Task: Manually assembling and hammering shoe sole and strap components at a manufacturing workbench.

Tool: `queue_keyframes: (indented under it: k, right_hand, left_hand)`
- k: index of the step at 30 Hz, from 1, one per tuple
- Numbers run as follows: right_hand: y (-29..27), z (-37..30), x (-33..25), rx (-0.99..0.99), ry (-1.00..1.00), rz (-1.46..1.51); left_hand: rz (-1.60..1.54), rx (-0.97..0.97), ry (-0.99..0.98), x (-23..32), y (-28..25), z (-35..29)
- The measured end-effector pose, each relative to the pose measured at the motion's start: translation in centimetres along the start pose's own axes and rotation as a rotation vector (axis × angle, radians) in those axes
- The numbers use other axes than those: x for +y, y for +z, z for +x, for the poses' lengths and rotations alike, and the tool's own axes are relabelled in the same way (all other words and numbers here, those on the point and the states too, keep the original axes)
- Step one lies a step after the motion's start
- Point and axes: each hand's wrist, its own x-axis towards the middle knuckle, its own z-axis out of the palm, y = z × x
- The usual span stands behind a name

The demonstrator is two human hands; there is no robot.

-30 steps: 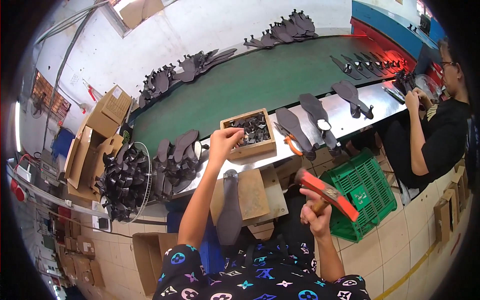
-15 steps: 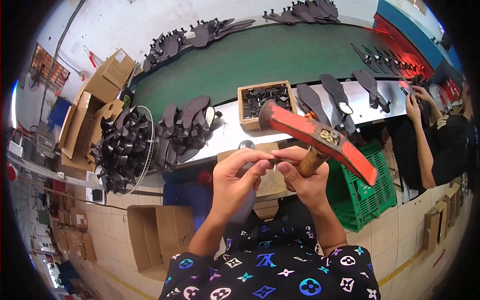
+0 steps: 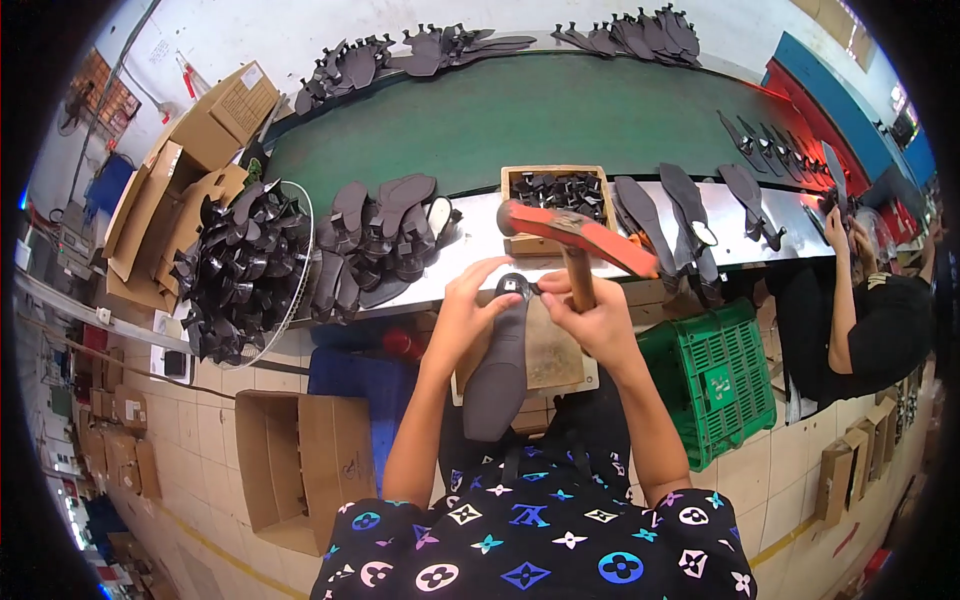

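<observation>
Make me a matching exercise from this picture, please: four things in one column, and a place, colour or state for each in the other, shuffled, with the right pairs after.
Column one
1. Hammer
2. Crate
3. Wooden box
4. Insole

Column two
A. Full of small black pieces
B. Dark grey, one end at the left hand
C. Green, with slotted walls
D. Held in the right hand, its head raised above the bench

Right pairs
1-D, 2-C, 3-A, 4-B
</observation>
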Motion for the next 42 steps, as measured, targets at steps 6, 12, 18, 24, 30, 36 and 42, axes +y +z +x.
queue_keyframes:
  k: [6, 12, 18, 24, 30, 36, 42]
  right_hand:
    - [0.7, 3.0, 3.3, -0.105, 0.000, -0.209]
    - [1.7, 2.9, 3.4, -0.192, -0.047, -0.266]
    - [2.1, 2.9, 3.0, -0.233, -0.182, -0.390]
    - [2.2, 3.2, 2.6, -0.280, -0.225, -0.441]
    - [2.6, 2.0, 1.6, -0.265, -0.249, -0.564]
    - [3.0, -1.0, -1.8, -0.073, -0.018, -0.397]
    - [1.9, -6.9, -5.5, 0.084, -0.142, -0.525]
  left_hand:
    - [-0.094, -0.137, -0.211, -2.6, 0.1, -0.7]
    - [-0.048, -0.024, -0.172, -2.7, 0.2, -2.6]
    - [-0.028, -0.014, -0.195, -3.0, 0.4, -3.1]
    - [-0.042, -0.006, -0.166, -2.9, 0.2, -3.0]
    - [-0.122, -0.001, -0.177, -3.3, 0.2, -3.0]
    - [-0.292, -0.084, -0.242, -4.1, -0.3, -2.2]
    - [-0.427, -0.160, -0.247, -4.7, 0.0, -2.2]
